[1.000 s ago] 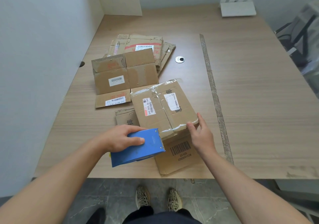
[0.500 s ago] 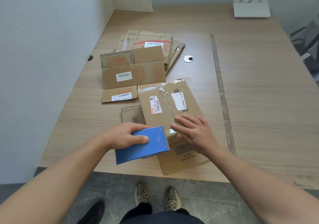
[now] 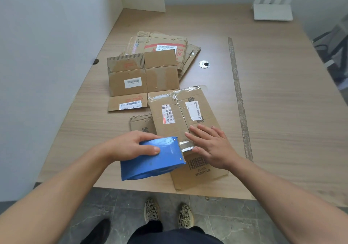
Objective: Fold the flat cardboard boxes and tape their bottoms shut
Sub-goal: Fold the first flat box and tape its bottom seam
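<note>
Head view: two bare hands work at the near edge of a wooden table (image 3: 282,112). The left hand (image 3: 131,146) grips one blue tape dispenser (image 3: 150,162), fingers curled over its top and thumb on its side. Its toothed end points right, touching the box (image 3: 180,115). A short shiny run of tape (image 3: 185,145) passes from that end onto the box's near edge.

The right hand (image 3: 211,147) lies flat on the box, fingers straight and spread, holding nothing. The thumb sits just beside the tape.

The box stands near the table's front edge, between the hands. Its upper face carries two labels and a taped seam down the middle. A flap with one printed barcode sticks out toward the person.

A cardboard piece (image 3: 141,125) shows at the box's left side. Whether it belongs to the box cannot be told.

Behind the box lies one flat box (image 3: 139,78) with two white labels. Farther back is a stack (image 3: 169,42) of flat boxes; their number cannot be counted, since they overlap.

One round grommet (image 3: 204,64) sits right of the stack. One long strip (image 3: 238,97) runs front to back along the table. One white stand (image 3: 272,12) is at the far right corner.

Two patterned shoes (image 3: 151,213) show on the floor below.
</note>
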`<action>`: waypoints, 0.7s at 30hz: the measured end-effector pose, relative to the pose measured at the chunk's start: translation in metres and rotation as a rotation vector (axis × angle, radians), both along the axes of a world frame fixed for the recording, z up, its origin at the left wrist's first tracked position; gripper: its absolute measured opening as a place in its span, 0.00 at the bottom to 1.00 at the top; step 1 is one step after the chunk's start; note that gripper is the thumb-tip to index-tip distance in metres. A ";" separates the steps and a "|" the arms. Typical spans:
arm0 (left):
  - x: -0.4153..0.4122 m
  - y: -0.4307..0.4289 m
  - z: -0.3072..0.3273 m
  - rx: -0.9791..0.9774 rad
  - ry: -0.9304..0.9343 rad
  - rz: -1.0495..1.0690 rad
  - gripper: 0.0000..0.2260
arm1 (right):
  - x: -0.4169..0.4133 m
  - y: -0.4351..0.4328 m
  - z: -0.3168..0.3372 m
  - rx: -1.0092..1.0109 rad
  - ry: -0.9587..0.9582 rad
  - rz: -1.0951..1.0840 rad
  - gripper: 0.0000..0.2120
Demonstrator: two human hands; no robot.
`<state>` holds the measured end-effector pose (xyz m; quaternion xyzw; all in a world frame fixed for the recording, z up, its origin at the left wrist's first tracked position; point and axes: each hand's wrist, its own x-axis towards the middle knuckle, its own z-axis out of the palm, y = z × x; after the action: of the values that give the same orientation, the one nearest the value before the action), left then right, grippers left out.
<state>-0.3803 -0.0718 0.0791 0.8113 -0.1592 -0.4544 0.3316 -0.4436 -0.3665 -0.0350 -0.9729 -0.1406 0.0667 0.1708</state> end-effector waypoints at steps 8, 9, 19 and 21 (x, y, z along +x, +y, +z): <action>-0.001 0.000 -0.014 0.102 -0.064 -0.042 0.18 | -0.003 0.010 -0.006 -0.047 -0.069 -0.039 0.20; -0.001 0.001 -0.015 0.108 -0.071 -0.041 0.18 | -0.004 0.011 -0.007 -0.061 -0.088 -0.045 0.20; 0.000 0.031 0.002 0.169 -0.172 -0.080 0.17 | -0.004 0.032 -0.011 -0.047 -0.275 -0.200 0.20; 0.001 0.057 0.011 0.215 -0.218 -0.082 0.17 | -0.004 0.032 -0.011 -0.054 -0.246 -0.209 0.20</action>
<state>-0.3794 -0.0152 0.0898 0.8795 -0.1777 -0.3912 0.2046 -0.4477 -0.3340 -0.0461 -0.9873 -0.0564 -0.0672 0.1322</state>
